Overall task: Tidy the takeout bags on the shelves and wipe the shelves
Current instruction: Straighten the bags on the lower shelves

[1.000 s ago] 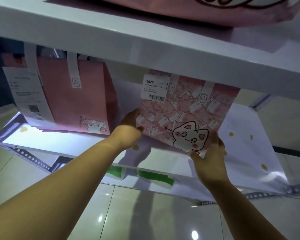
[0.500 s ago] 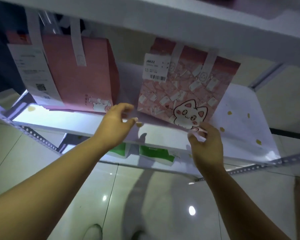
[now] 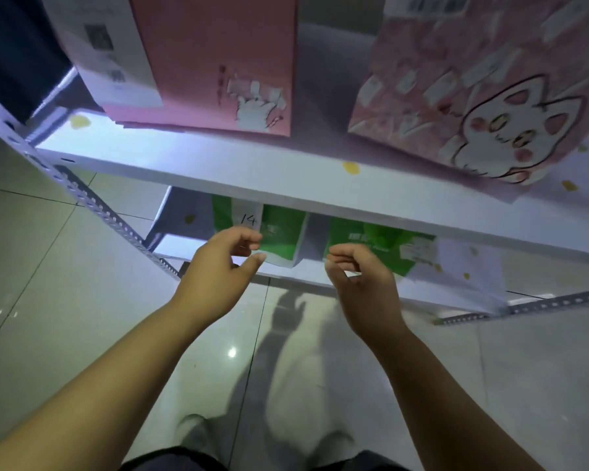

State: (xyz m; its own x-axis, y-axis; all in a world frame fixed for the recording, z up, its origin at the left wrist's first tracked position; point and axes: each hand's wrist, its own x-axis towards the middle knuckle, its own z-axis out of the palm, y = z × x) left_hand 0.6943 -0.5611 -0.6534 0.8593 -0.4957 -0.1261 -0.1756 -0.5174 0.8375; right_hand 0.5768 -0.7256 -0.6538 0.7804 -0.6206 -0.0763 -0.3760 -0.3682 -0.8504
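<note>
hands: left hand (image 3: 218,263) and right hand (image 3: 357,283) seen apart, loosely curled, nothing held | bags: green takeout bags (image 3: 279,239) stood on lower shelf (image 3: 172,248), just past fingertips; cat-print pink bag (image 3: 473,107) and plain pink bag (image 3: 218,56) on shelf above (image 3: 218,164) | step judged: green bags reached for | tip: bags to be gripped at both sides, kept upright, squared to edge

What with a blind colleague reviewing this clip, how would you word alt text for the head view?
Two empty hands, left and right, with fingers loosely curled, hover in front of green bags on the level below a white shelf. On that shelf stand a plain pink bag at left and a cat-print bag at right.
</note>
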